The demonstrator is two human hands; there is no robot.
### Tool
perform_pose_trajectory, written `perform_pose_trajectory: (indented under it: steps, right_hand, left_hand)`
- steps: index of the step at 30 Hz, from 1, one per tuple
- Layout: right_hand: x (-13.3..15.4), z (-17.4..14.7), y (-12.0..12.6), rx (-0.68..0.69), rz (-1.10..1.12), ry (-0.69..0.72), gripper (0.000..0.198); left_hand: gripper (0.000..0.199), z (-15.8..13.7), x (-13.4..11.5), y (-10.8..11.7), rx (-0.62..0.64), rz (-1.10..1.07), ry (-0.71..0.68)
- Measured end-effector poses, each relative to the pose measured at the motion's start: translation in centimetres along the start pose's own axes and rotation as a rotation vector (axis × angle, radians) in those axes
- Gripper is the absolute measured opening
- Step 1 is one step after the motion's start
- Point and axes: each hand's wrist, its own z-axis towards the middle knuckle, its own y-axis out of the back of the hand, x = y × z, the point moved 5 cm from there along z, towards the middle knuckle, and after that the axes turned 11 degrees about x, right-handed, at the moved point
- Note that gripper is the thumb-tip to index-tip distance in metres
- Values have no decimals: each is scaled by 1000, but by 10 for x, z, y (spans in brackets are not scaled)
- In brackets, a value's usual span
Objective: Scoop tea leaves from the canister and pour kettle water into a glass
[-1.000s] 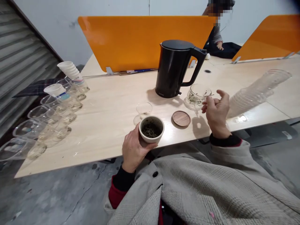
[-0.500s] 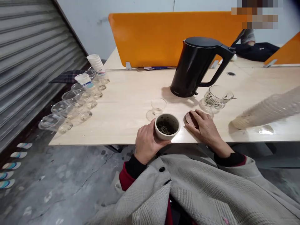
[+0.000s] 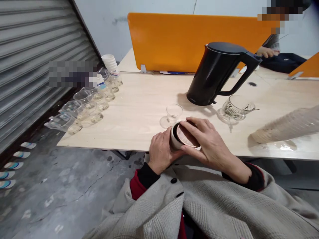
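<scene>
Left hand (image 3: pixel 160 151) curls round a small jar (image 3: pixel 175 144) at the near edge of the table (image 3: pixel 139 109); the right hand (image 3: pixel 213 142) grips a wooden lid (image 3: pixel 184 136) between thumb and fingers over its mouth. A dark gap on the left suggests covering is only part done, with seating the lid left. Plastic cups (image 3: pixel 90 105) on the left already hold dark bits; the lone cup (image 3: pixel 174 111) just beyond the jar shows too little to tell.
</scene>
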Motion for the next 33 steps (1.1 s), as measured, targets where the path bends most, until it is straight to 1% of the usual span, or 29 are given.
perform_pose_trajectory:
  steps: [2, 6, 7, 11, 14, 18, 19, 21, 23, 26, 28, 29, 33]
  right_hand:
    - [3, 7, -4, 46, -60, -7, 69]
    - [1, 12, -6, 124, -110, 5, 78]
    - [0, 13, -7, 140, -118, 9, 76]
    - [0, 17, -12, 188, -113, 48, 59]
    - [1, 19, -15, 176, -84, 47, 60]
    - [1, 18, -16, 166, -40, -4, 59]
    - [0, 18, -17, 173, -21, -13, 62]
    - [-1, 17, -20, 171, 15, -27, 75]
    - [-4, 15, -23, 136, 38, -22, 84]
    - [-11, 10, -25, 63, 71, 0, 80]
    - [-18, 6, -17, 4, 94, 14, 77]
    - [-23, 4, -10, -34, 95, 11, 75]
    - [-42, 6, 40, -210, -4, -71, 70]
  left_hand:
    - [95, 0, 1, -1, 5, -4, 5]
    - [99, 1, 0, -1, 15, -24, 17]
    - [100, 2, 0, -1, 16, -27, 25]
    - [101, 2, 0, -1, 6, -29, 64]
    - [100, 2, 0, -1, -8, -20, 59]
    - [97, 1, 1, -3, -10, 12, 45]
    - [97, 1, 2, -4, -4, 17, 41]
    - [97, 0, 3, -5, 5, 23, 27]
    - [96, 0, 4, -4, 4, 29, 5]
    - [100, -1, 6, -1, 14, 39, -14]
    - [106, -2, 6, 2, 30, 36, -23]
    - [109, -2, 7, 3, 38, 29, -30]
    - [109, -2, 7, 5, 94, 17, -59]
